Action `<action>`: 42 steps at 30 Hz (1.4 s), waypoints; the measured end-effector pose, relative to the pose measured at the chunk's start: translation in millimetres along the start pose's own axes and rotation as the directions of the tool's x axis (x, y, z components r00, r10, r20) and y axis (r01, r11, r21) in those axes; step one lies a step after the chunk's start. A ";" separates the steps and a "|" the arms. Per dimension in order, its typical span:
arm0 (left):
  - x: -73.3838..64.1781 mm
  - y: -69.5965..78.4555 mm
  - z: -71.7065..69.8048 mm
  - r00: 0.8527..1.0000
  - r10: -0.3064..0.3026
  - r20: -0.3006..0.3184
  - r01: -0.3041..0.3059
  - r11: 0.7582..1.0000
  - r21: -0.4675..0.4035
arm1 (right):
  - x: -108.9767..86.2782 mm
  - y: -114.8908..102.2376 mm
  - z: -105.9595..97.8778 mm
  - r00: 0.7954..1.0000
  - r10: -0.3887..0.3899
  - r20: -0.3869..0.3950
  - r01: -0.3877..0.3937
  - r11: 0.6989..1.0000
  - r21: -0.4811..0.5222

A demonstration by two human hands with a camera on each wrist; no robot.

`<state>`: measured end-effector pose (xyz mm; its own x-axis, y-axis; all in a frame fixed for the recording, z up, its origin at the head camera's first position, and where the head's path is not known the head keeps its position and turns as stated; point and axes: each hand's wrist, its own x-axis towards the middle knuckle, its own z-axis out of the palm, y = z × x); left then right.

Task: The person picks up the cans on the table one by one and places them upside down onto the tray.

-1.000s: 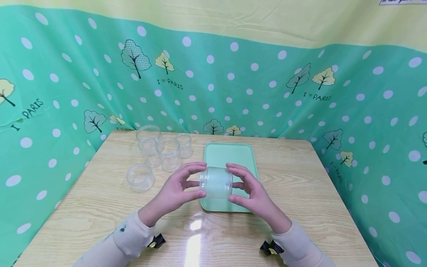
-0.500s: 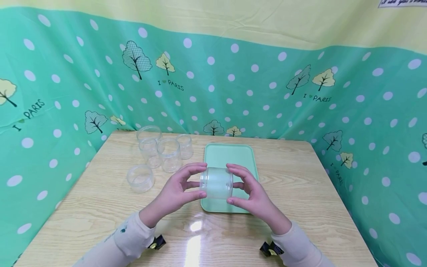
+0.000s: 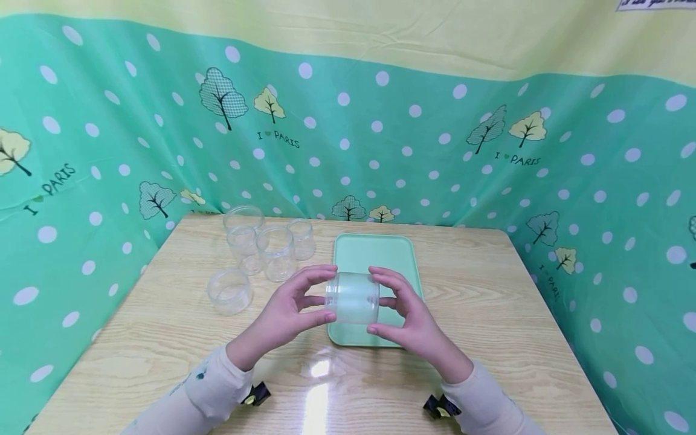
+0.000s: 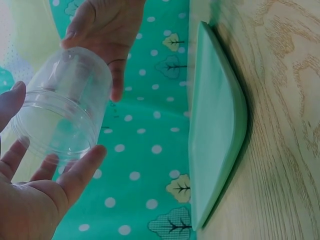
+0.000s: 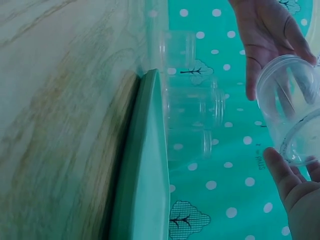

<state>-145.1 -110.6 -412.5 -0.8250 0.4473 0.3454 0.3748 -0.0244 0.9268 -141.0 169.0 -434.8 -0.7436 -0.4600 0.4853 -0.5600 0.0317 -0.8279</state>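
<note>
A clear, see-through jar [image 3: 353,298] lies on its side in the air, held between both hands over the green tray [image 3: 375,244]. My left hand [image 3: 293,305] grips its open, threaded rim end with fingers and thumb spread around it. At the opposite, base end, my right hand [image 3: 408,308] holds it with fingertips above and thumb below. In the left wrist view the rim of the jar [image 4: 55,120] faces my left palm [image 4: 40,200]. The right wrist view has the base of the jar [image 5: 302,140] toward my right hand [image 5: 300,195]. Nothing shows inside.
Several clear jars, one of them a wide jar [image 3: 275,254], stand grouped at the table's back left. A low clear jar [image 3: 229,291] stands nearer, left of my left hand. The wooden table [image 3: 478,290] is enclosed by a dotted green curtain [image 3: 380,151].
The right thumb has slid slightly left along the underside of the jar. The jar and my left hand have stayed nearly still.
</note>
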 end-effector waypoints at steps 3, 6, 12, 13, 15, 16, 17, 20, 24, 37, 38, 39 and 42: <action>0.0 -0.2 -0.4 1.000 0.004 0.001 -0.004 1.000 0.012 | -0.8 1.6 1.3 1.000 -0.008 -0.012 0.008 1.000 0.005; -0.2 -0.6 -0.8 1.000 0.008 0.003 -0.008 1.000 0.019 | -1.3 2.9 2.1 1.000 -0.012 -0.021 0.012 1.000 0.005; -0.2 -0.6 -1.3 1.000 0.017 0.017 -0.017 1.000 0.023 | -1.5 2.3 2.9 0.999 0.001 -0.039 -0.001 1.000 0.003; 0.0 -0.4 -1.4 1.000 0.019 0.019 -0.019 1.000 0.025 | -1.5 2.3 3.0 0.999 0.000 -0.041 0.000 1.000 0.002; 0.1 0.1 -1.7 1.000 0.017 0.023 -0.018 0.999 0.029 | -1.5 2.3 3.3 0.999 -0.008 -0.043 0.008 1.000 0.000; 0.0 0.2 -1.8 1.000 0.016 0.025 -0.017 0.999 0.032 | -1.6 2.3 3.4 0.999 -0.012 -0.043 0.012 1.000 -0.002; -0.2 0.4 -2.0 1.000 0.014 0.027 -0.015 0.999 0.036 | -1.6 2.2 3.5 0.999 -0.014 -0.043 0.014 1.000 -0.002; -1.1 0.6 -2.2 0.999 0.008 0.035 -0.010 0.999 0.039 | -1.7 1.8 3.5 0.999 -0.016 -0.041 0.016 1.000 -0.007; -0.9 -0.2 -2.5 0.999 0.005 0.046 -0.007 0.999 0.040 | -1.3 1.0 2.9 0.999 -0.004 -0.040 0.004 1.000 -0.013; 2.8 1.5 -4.1 0.996 -0.071 0.057 0.069 0.997 0.031 | -1.1 4.2 1.3 0.998 -0.037 -0.042 0.036 0.999 -0.034; 2.5 2.1 -4.9 0.996 -0.070 0.052 0.068 0.997 0.034 | -0.5 4.3 0.7 0.998 -0.044 -0.038 0.042 0.998 -0.038; 2.1 2.1 -5.9 0.997 -0.067 0.048 0.065 0.997 0.041 | 0.4 4.1 0.0 0.998 -0.044 -0.034 0.043 0.998 -0.045; 1.9 1.2 -9.6 0.998 -0.048 0.028 0.046 0.996 0.072 | 4.9 1.9 -2.2 0.998 -0.046 -0.034 0.044 0.996 -0.079</action>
<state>-150.3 -118.4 -409.4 -0.8301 0.4727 0.2958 0.3657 0.0610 0.9287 -146.5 168.8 -433.4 -0.7289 -0.4301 0.5326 -0.6191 0.0820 -0.7810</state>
